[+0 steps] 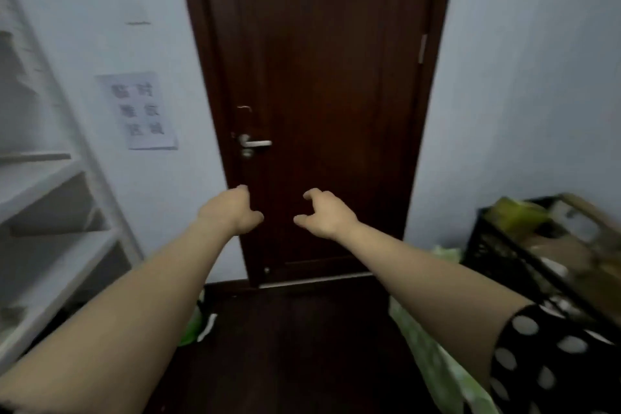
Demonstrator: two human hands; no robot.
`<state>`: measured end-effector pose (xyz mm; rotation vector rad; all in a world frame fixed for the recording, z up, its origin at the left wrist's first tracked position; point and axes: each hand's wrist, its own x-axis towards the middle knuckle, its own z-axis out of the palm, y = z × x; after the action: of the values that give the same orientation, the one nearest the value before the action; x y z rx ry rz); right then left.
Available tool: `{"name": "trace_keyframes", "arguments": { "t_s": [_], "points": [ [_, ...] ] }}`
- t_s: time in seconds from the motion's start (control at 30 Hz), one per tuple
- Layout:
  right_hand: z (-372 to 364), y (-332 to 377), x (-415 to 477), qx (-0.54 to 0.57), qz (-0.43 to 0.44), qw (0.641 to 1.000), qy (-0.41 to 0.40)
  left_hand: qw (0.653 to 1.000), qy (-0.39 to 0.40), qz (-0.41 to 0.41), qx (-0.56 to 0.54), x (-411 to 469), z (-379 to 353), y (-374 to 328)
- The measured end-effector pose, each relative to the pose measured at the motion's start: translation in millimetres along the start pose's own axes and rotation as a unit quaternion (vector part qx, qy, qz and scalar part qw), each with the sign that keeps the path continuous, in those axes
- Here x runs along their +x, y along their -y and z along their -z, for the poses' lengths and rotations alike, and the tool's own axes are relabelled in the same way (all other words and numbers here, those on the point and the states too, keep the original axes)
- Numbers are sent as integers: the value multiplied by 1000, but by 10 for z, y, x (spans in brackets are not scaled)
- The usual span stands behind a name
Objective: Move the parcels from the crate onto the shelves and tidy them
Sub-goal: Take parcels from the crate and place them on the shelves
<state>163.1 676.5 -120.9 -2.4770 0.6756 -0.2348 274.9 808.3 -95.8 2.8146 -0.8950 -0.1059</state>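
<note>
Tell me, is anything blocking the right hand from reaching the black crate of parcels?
Nothing visible does. The right hand hangs empty before the dark door, and the black crate sits off to its right across open air.

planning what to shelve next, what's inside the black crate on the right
A yellow-green bagged parcel lies on top in the black crate, beside brown cardboard parcels. The view is blurred, and whatever lies beneath them is covered.

Head cam: one wide view, worn, facing forward and a little down.
Door (322, 77) dead ahead, far; shelves (57, 178) close at left edge, crate (497, 255) close at right edge; floor (302, 346) near, bottom. Frame blurred, edges bowed.
</note>
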Motion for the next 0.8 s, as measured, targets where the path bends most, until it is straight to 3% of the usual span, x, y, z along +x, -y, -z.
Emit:
{"name": "trace_keyframes", "arguments": {
  "t_s": [0.27,0.5,0.63,0.8],
  "points": [
    [839,-2186,-776,14,-188,980,-55,977,94,-193,-14,107,-1052,-2329],
    [1405,-3595,-1357,53,-340,932,-116,932,146,-330,20,266,-1808,-3918],
    [1569,-4343,-1253,94,-405,894,-164,914,177,-365,14,629,-2268,-4671],
    [1805,-5171,-590,136,-443,865,-192,918,181,-349,-59,1535,-2791,-5531]
  ]
}}
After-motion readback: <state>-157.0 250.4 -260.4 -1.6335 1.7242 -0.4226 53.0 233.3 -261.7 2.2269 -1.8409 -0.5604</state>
